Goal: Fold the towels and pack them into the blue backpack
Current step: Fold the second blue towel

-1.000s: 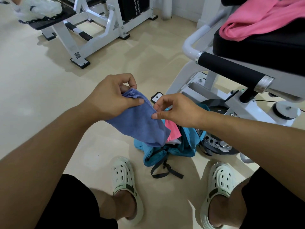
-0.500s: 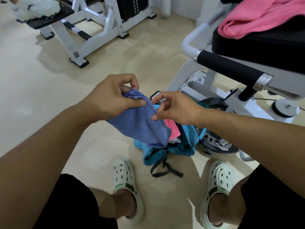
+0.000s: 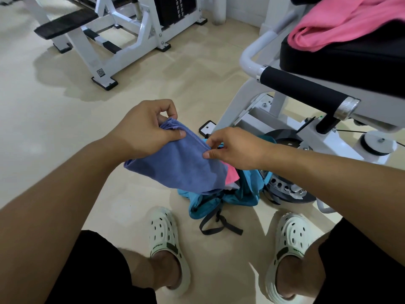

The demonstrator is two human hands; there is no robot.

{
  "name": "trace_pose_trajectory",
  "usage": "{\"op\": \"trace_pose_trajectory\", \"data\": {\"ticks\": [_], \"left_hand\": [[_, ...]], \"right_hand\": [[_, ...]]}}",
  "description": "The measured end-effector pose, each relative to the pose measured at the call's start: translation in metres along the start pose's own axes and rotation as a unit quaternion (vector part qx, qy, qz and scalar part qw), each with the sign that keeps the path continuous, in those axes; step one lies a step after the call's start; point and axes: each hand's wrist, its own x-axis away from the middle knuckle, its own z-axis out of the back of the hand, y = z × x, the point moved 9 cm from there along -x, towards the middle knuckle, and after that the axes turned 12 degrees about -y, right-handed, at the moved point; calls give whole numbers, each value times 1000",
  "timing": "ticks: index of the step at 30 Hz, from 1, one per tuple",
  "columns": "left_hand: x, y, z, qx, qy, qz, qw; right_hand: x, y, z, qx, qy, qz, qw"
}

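both hands, left hand (image 3: 142, 130) and right hand (image 3: 236, 148), are pinching the purple towel (image 3: 177, 170) above the blue backpack (image 3: 245, 189); a slipping pinch is risking unfolding.

Pale beige floor (image 3: 54, 119), glossy; white-framed gym machines (image 3: 122, 29) at the back, a black padded seat (image 3: 350, 62) on the right

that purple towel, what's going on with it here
A person standing in a gym holds the purple towel in the air with both hands: the left hand grips one bunched end and the right hand pinches its top edge. It hangs just above the open blue backpack on the floor, where something pink already shows inside. Another pink towel lies unfolded on the black seat of the machine to the right.
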Motion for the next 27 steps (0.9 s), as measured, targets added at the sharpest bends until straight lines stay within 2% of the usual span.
{"op": "trace_pose_trajectory", "data": {"ticks": [4,7,13,17,19,22,27], "left_hand": [[2,3,4,14,19,-1,1000],[1,-1,8,35,33,5,999],[0,-22,34,60,128,37,989],[-4,-44,39,44,145,71,986],[-7,-54,38,29,146,89,985],[-12,-49,29,19,130,70,989],[-17,-1,-20,14,-3,-34,999]], "right_hand": [[-1,3,-9,72,-21,0,997],[0,9,-14,64,-36,-16,997],[-2,24,-13,42,-56,-65,995],[1,32,-8,40,-77,-104,991],[3,29,-1,35,-51,-100,993],[8,11,12,0,21,-46,999],[22,-31,13,-48,54,58,996]]}}
